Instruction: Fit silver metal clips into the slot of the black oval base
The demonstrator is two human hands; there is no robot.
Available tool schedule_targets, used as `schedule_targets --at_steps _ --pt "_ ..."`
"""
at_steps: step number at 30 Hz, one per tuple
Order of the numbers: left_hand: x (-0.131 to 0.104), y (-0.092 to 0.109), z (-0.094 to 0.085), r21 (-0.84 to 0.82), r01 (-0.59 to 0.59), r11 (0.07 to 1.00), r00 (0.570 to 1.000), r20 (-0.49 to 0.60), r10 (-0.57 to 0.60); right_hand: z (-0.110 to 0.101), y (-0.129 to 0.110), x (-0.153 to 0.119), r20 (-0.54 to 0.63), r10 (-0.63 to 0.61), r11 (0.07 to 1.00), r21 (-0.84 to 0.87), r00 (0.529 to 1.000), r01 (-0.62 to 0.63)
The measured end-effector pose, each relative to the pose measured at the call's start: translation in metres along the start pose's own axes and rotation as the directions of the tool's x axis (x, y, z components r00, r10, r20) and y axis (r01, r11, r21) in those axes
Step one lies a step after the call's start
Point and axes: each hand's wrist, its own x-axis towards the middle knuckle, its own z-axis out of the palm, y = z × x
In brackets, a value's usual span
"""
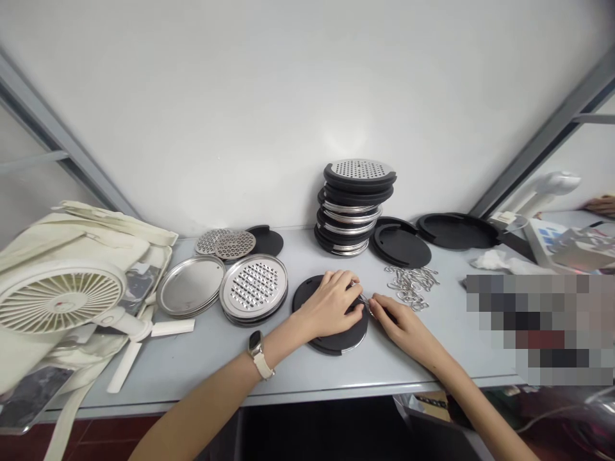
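A round black disc (331, 343) with a thin metal edge lies flat near the table's front. My left hand (334, 302) rests on top of it, fingers curled over its right part. At the disc's right edge my right hand (391, 319) pinches a small metal piece (365, 299), which looks like a wire hook. Part of that piece is hidden by my left fingers. Several metal hooks (410, 285) lie in a loose pile behind my right hand. A tall stack of black and metal discs (355, 208) stands behind my hands.
To the left are grater discs (254, 288), plain metal discs (191, 286) and perforated plates (234, 244). A white fan (62, 298) and a cream bag (96, 237) fill the far left. Black trays (401, 243) lie at the back right, with a person's hand (601, 205) beyond.
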Motion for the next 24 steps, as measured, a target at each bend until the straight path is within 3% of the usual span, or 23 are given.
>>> schedule_targets --at_steps 14,24 --pt "-0.0002 -0.0002 -0.0014 -0.026 -0.003 1.0 1.0 0.014 0.004 -0.0011 0.0025 -0.0007 -0.055 0.052 0.999 -0.002 0.997 -0.052" --pt "0.0007 0.0017 0.0002 -0.027 0.066 0.997 0.998 0.022 -0.066 0.0017 -0.002 0.0048 -0.047 -0.037 0.994 -0.1 0.998 0.032"
